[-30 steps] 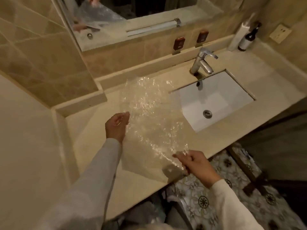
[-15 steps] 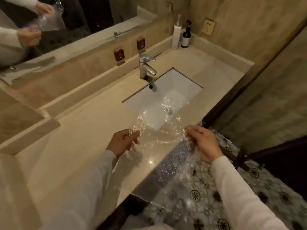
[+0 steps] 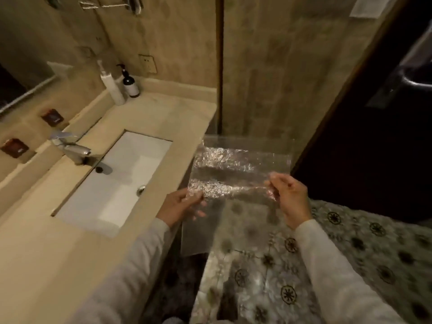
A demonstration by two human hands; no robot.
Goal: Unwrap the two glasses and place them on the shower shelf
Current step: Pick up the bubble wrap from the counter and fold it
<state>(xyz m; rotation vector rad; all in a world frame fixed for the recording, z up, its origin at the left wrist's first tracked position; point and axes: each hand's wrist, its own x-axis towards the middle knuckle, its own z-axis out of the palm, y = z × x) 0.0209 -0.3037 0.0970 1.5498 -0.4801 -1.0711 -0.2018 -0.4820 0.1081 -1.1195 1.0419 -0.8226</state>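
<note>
A clear, crinkled plastic wrap sheet is stretched flat between both hands, out past the right end of the vanity and above the patterned floor. My left hand pinches its near left edge. My right hand pinches its near right edge. No glass shows in this view, and no shower shelf either.
The beige vanity counter runs along the left with a white sink and chrome faucet. A white bottle and a dark pump bottle stand at its far corner. A dark door is at right; patterned tile floor lies below.
The view has swung right, from the counter's left end to past its right end. Both hands carried the plastic wrap from above the counter and sink out over the floor, still stretched between them.
</note>
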